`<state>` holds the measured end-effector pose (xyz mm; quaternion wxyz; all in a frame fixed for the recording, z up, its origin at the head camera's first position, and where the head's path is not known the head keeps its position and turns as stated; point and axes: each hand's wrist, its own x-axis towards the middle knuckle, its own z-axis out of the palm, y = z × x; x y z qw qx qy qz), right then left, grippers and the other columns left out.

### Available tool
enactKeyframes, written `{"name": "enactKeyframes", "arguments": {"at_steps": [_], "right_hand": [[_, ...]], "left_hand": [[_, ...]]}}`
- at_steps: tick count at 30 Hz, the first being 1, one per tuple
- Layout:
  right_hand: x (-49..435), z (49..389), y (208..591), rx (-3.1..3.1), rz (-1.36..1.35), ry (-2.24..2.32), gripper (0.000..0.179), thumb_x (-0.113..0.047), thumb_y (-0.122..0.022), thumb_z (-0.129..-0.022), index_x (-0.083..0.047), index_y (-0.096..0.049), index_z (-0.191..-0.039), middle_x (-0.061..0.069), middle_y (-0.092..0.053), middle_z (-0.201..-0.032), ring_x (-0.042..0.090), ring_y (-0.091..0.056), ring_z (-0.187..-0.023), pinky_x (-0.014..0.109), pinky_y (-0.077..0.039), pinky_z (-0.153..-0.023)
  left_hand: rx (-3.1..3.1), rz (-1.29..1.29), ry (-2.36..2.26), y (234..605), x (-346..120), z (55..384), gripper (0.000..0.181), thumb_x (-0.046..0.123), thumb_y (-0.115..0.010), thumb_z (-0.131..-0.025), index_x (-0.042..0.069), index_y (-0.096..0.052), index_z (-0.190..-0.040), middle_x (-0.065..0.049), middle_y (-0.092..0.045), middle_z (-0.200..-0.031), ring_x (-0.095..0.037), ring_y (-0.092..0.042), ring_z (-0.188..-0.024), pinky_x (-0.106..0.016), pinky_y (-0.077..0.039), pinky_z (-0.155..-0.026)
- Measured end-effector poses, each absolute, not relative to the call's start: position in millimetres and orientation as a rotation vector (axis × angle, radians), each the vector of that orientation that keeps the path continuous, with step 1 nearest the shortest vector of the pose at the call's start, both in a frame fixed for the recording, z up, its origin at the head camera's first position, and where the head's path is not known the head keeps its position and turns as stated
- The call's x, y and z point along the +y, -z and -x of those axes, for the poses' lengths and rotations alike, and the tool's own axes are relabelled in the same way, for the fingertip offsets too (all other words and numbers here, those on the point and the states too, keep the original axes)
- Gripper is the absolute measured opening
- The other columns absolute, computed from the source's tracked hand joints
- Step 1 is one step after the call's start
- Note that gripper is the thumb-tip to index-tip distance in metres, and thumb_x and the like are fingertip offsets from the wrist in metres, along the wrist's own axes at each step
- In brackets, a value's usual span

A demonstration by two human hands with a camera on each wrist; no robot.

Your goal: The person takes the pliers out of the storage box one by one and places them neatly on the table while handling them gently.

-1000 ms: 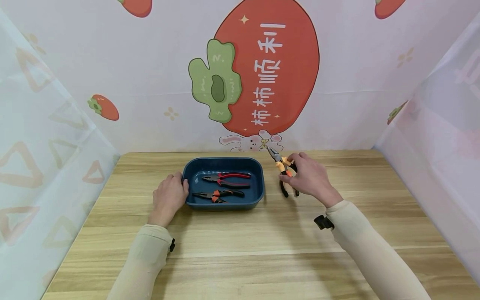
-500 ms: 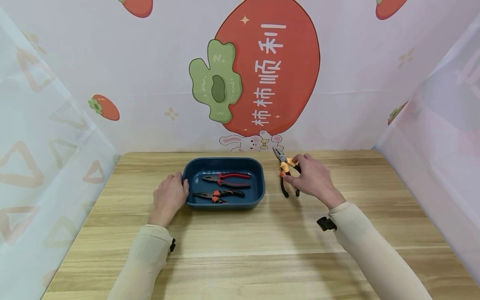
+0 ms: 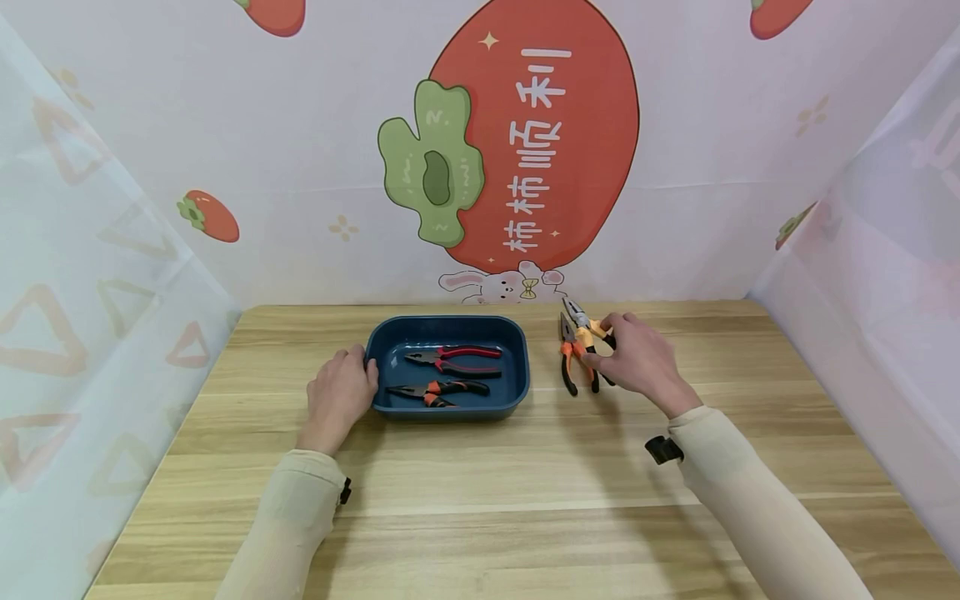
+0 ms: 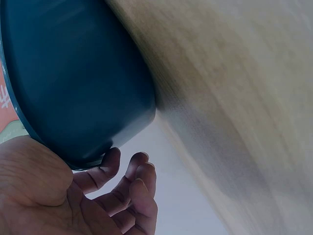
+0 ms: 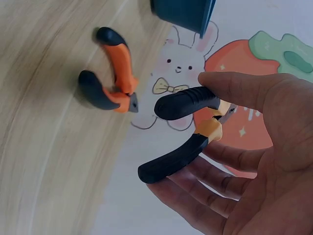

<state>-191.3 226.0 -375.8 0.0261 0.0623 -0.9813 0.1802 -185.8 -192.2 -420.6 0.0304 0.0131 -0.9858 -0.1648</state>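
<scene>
My left hand grips the left end of a dark blue rectangular tray, its thumb and index finger at the rim in the left wrist view. Inside lie red-handled pliers and, nearer me, orange-and-black pliers with slim jaws. To the right of the tray, my right hand holds yellow-and-black pliers by the handles, thumb on one and fingers along the other. Their jaws point toward the back wall. Beside them, orange-handled pliers lie on the table, partly overlapped by the held pair in the head view.
The wooden table meets a printed back wall just behind the tray and the pliers. White side sheets close in the left and right edges.
My right hand has moved to the right with the yellow-and-black pliers, uncovering more of the orange-handled pliers on the table. The left hand and the tray have stayed put.
</scene>
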Motion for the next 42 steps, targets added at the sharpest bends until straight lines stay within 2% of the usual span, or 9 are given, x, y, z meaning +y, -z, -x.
{"name": "enactKeyframes", "arguments": {"at_steps": [11, 19, 25, 32, 42], "right_hand": [[238, 196, 382, -3.096, -0.083, -0.565, 0.057, -0.038, -0.077, -0.087, 0.001, -0.060, -0.124, 0.016, -0.061, -0.106, 0.026, -0.056, -0.075, 0.036, -0.042, -0.056], [245, 199, 388, -3.109, -0.042, -0.578, 0.058, -0.041, -0.077, -0.088, 0.002, -0.061, -0.123, 0.020, -0.063, -0.112, 0.030, -0.060, -0.083, 0.040, -0.046, -0.061], [248, 201, 394, -3.118, -0.022, -0.580, 0.056, -0.038, -0.076, -0.088, 0.004, -0.061, -0.121, 0.018, -0.064, -0.105, 0.029, -0.059, -0.080, 0.039, -0.044, -0.060], [250, 204, 401, -3.167, 0.028, -0.620, 0.055, -0.037, -0.076, -0.089, 0.004, -0.058, -0.121, 0.018, -0.062, -0.103, 0.028, -0.055, -0.077, 0.037, -0.042, -0.058], [253, 206, 409, -3.185, 0.061, -0.630, 0.058, -0.039, -0.076, -0.089, 0.006, -0.056, -0.119, 0.020, -0.059, -0.103, 0.029, -0.055, -0.079, 0.039, -0.042, -0.062]], "left_hand": [[-3.043, -0.064, 0.515, 422, -191, 186, 0.032, 0.026, -0.048, -0.106, -0.003, -0.058, -0.115, -0.023, -0.061, -0.102, -0.043, -0.061, -0.088, -0.060, -0.051, -0.070], [-3.035, -0.056, 0.507, 423, -192, 186, 0.032, 0.026, -0.047, -0.106, -0.003, -0.058, -0.114, -0.023, -0.061, -0.100, -0.043, -0.061, -0.088, -0.060, -0.051, -0.068], [-3.033, -0.047, 0.502, 423, -193, 187, 0.033, 0.026, -0.047, -0.106, -0.004, -0.058, -0.115, -0.024, -0.061, -0.101, -0.044, -0.061, -0.088, -0.061, -0.050, -0.069], [-3.039, -0.061, 0.505, 422, -192, 187, 0.032, 0.025, -0.047, -0.106, -0.003, -0.058, -0.114, -0.024, -0.060, -0.101, -0.043, -0.061, -0.088, -0.060, -0.050, -0.069], [-3.030, -0.062, 0.510, 422, -191, 187, 0.030, 0.025, -0.048, -0.106, -0.002, -0.058, -0.109, -0.022, -0.060, -0.097, -0.042, -0.061, -0.084, -0.059, -0.050, -0.067]]}}
